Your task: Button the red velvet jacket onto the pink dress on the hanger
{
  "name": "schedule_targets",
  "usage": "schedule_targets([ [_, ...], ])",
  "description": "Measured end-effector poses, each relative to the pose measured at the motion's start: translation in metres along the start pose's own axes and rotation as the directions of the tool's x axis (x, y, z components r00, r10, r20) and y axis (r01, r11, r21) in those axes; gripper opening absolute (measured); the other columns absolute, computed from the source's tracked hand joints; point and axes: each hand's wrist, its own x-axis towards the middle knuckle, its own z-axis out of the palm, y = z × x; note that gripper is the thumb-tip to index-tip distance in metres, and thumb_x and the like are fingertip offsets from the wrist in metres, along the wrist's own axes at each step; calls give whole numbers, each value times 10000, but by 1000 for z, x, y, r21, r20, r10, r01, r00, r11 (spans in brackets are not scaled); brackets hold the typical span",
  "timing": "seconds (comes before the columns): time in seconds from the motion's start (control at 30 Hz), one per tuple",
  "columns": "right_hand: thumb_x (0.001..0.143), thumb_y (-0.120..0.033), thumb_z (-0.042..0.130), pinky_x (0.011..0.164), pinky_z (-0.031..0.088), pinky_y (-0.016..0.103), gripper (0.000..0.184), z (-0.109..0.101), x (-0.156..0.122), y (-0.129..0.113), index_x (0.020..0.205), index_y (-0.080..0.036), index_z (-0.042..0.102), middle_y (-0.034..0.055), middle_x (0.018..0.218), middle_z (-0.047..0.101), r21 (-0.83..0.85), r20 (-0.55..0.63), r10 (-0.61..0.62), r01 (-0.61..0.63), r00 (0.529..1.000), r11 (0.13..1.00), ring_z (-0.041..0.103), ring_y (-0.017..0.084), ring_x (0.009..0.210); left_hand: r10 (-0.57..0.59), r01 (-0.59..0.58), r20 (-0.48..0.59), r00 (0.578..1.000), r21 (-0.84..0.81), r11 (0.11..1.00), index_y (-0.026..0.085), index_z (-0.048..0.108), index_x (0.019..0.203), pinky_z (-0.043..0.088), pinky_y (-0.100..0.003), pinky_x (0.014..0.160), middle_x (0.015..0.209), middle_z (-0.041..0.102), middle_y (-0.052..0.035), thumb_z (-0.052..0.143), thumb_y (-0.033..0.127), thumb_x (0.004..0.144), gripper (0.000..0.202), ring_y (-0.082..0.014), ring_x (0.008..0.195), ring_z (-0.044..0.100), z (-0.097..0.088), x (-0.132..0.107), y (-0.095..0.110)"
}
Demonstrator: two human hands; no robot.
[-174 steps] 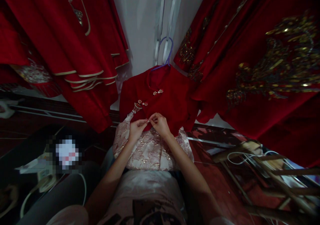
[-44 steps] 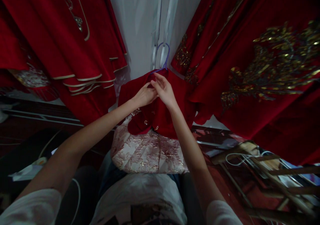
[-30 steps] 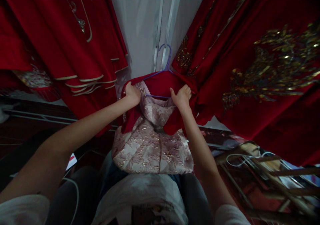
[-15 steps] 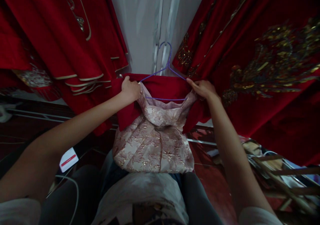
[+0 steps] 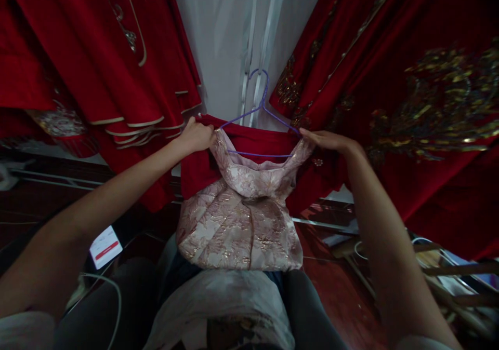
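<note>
A pink-and-gold brocade dress point(image 5: 234, 225) lies over my lap, its neckline on a purple wire hanger point(image 5: 262, 103) with the hook pointing away from me. Red cloth point(image 5: 253, 141) stretches behind the hanger and hangs down at both sides of the dress top. My left hand point(image 5: 198, 135) is closed on the red cloth beside the dress's left shoulder. At the right end of the hanger, my right hand point(image 5: 327, 140) pinches the dress's other shoulder between thumb and fingers. The fingertips of both hands are partly hidden.
Red garments with beading hang at the left point(image 5: 148, 80) and right point(image 5: 390, 80), in front of a pale panel point(image 5: 218, 33). A lit phone point(image 5: 106, 247) and a white cable point(image 5: 119, 298) are at my left. A wooden rack-like frame point(image 5: 456, 272) stands lower right.
My right hand has moved slightly outward to the right, and the dress's right shoulder is drawn out with it. My left hand has shifted slightly left.
</note>
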Motion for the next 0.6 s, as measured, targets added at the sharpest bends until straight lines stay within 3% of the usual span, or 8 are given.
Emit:
schedule_targets([
  [0.07, 681, -706, 599, 669, 515, 303, 526, -2, -10, 6, 715, -189, 689, 51, 713, 698, 130, 159, -19, -1, 987, 992, 632, 175, 666, 42, -41, 12, 999, -53, 998, 139, 670, 1074, 357, -421, 896, 867, 711, -125, 312, 430, 904, 492, -267, 871, 647, 1, 0, -10],
  [0.1, 686, -680, 611, 681, 511, 299, 506, -2, -16, 9, 769, -188, 689, 48, 748, 703, 193, 178, -43, 8, 983, 981, 627, 166, 679, 65, -65, 5, 998, -79, 995, 162, 663, 1116, 374, -400, 877, 883, 709, -115, 298, 445, 913, 504, -260, 879, 639, 1, -1, -15],
  [0.23, 716, -535, 656, 719, 503, 299, 394, 9, -33, 18, 900, -188, 680, 53, 851, 711, 305, -26, -98, 102, 995, 947, 639, 162, 739, 128, -133, -72, 989, -67, 989, 190, 622, 1216, 401, -357, 823, 897, 689, -116, 290, 439, 935, 502, -244, 902, 612, 0, -4, -22],
  [0.4, 801, -444, 574, 753, 518, 346, 318, 23, -43, 30, 947, -177, 664, 98, 931, 718, 265, -288, 3, 77, 958, 961, 670, 214, 847, 162, -163, -124, 979, 3, 987, 148, 710, 1009, 403, -364, 794, 855, 675, -149, 344, 426, 929, 467, -251, 868, 617, 4, -5, -19],
  [0.5, 830, -432, 532, 759, 524, 355, 316, 22, -50, 34, 933, -166, 666, 114, 936, 718, 221, -354, 27, 55, 935, 974, 676, 223, 865, 90, -85, -134, 987, 39, 996, 131, 711, 943, 413, -359, 739, 821, 680, -161, 306, 415, 937, 495, -263, 841, 629, 8, -8, -18],
  [0.6, 836, -456, 531, 768, 528, 352, 338, 20, -58, 29, 955, -176, 676, 109, 949, 718, 210, -356, -26, 107, 934, 972, 678, 220, 868, 47, -39, -120, 992, 62, 997, 123, 702, 950, 417, -350, 705, 836, 689, -167, 261, 403, 944, 523, -268, 827, 642, 8, -12, -17],
])
